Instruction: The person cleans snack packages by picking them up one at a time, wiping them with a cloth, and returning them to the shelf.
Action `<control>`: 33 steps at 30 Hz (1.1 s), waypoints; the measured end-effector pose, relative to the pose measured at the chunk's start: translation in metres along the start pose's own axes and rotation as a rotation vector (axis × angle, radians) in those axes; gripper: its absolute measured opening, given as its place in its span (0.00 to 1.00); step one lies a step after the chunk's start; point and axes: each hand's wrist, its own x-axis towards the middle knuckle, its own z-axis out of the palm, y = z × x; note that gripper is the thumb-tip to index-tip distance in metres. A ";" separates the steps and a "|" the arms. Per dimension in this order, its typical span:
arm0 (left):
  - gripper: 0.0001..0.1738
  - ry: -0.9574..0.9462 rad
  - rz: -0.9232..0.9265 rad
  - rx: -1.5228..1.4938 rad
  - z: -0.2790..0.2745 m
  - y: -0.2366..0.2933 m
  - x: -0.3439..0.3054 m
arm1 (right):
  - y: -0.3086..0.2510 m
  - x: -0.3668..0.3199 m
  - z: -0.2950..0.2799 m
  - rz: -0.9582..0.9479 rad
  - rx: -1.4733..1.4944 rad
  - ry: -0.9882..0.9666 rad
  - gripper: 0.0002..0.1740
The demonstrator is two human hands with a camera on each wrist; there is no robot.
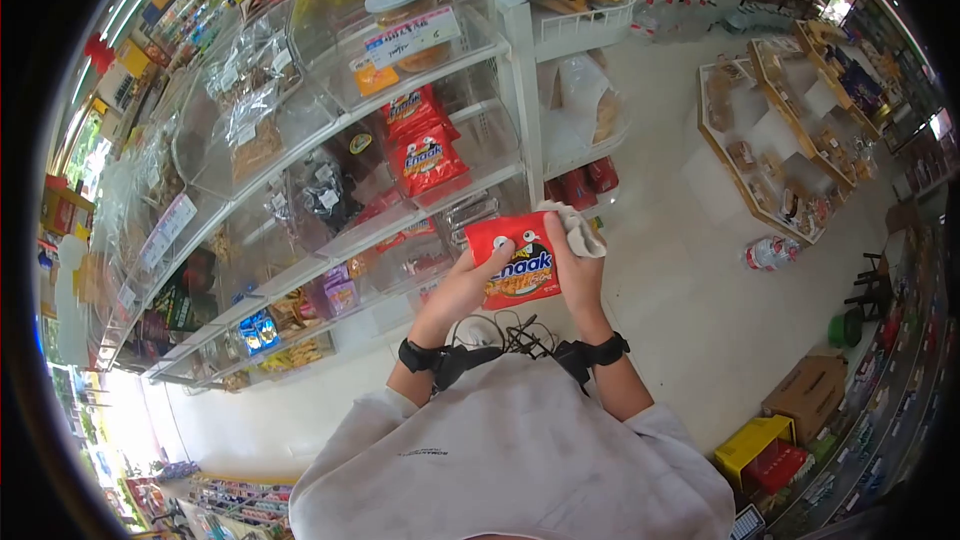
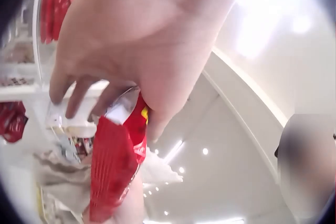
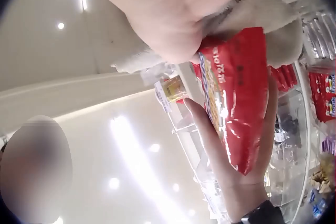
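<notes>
Left hand: thumb pressing on the front of the packet, bent fingers going behind it, partly closed and gripping its left side. Right hand: closing around the packet's right edge, thumb lying on the front, also holding a crumpled greyish-white cloth.

Red glossy snack packet with cartoon eyes and blue-and-white lettering: hanging between both hands, centre of the frame, front facing up toward the head camera.

Black wrist straps: circling both wrists. Pale grey shirt: filling the lower centre. Thin black cables: dangling just below the packet.

White-framed shelving with clear plastic bins: occupying the upper left, its bins holding smaller red packets and blue packets.

Wood-edged tiered display stand: standing upper right. Wrapped bottles: sitting on the pale floor. Yellow crate and brown cardboard box: resting lower right.
</notes>
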 end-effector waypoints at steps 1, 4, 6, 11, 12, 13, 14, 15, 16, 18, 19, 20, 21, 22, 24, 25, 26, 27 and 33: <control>0.24 -0.002 0.073 0.037 0.000 0.001 0.006 | 0.000 0.004 -0.002 -0.017 0.032 0.088 0.15; 0.23 0.098 0.122 -0.110 0.006 0.015 0.015 | -0.004 0.001 -0.008 -0.080 -0.050 0.166 0.18; 0.25 0.065 0.065 -0.234 0.017 0.023 0.018 | -0.017 -0.010 0.007 -0.402 -0.395 -0.124 0.21; 0.32 0.046 0.227 -0.111 0.009 0.006 0.022 | -0.035 -0.024 0.042 -0.632 -0.554 -0.391 0.24; 0.33 0.040 0.213 -0.103 0.011 0.009 0.018 | -0.037 -0.019 0.043 -0.656 -0.563 -0.424 0.23; 0.34 0.034 0.199 -0.096 0.012 0.012 0.014 | -0.038 -0.014 0.044 -0.678 -0.575 -0.456 0.23; 0.35 0.064 0.150 -0.071 0.013 0.014 0.017 | -0.033 -0.006 0.042 -0.644 -0.594 -0.435 0.22; 0.37 0.093 0.108 -0.045 0.013 0.017 0.023 | -0.021 0.007 0.038 -0.619 -0.612 -0.414 0.21; 0.38 0.121 0.071 -0.018 0.012 0.022 0.027 | -0.012 0.018 0.036 -0.600 -0.628 -0.392 0.21; 0.32 0.087 0.131 0.032 -0.002 0.009 0.031 | -0.007 0.027 0.036 -0.226 -0.406 -0.341 0.21; 0.31 0.094 0.129 -0.016 -0.001 0.008 0.031 | -0.007 0.029 0.038 -0.100 -0.280 -0.343 0.22; 0.29 0.102 0.126 -0.065 0.000 0.008 0.030 | -0.006 0.029 0.040 0.027 -0.153 -0.346 0.22; 0.27 0.225 0.132 -0.198 0.001 0.013 0.035 | 0.008 0.022 0.049 -0.483 -0.492 -0.225 0.24; 0.27 0.206 0.109 -0.334 -0.006 0.017 0.038 | -0.011 0.011 0.056 -0.663 -0.653 -0.287 0.25; 0.27 0.163 0.065 -0.601 -0.032 0.030 0.044 | -0.026 -0.014 0.063 -0.737 -0.634 -0.540 0.26; 0.26 0.144 0.039 -0.664 -0.034 0.045 0.045 | -0.023 -0.024 0.064 -0.745 -0.690 -0.569 0.28; 0.26 0.178 0.119 -0.637 -0.038 0.043 0.050 | -0.018 -0.018 0.064 -0.708 -0.646 -0.499 0.28; 0.26 0.209 0.198 -0.609 -0.042 0.037 0.057 | -0.011 -0.004 0.061 -0.671 -0.603 -0.427 0.28; 0.27 0.342 0.356 -0.497 -0.010 0.052 0.040 | 0.001 0.038 0.024 0.579 0.678 -0.219 0.25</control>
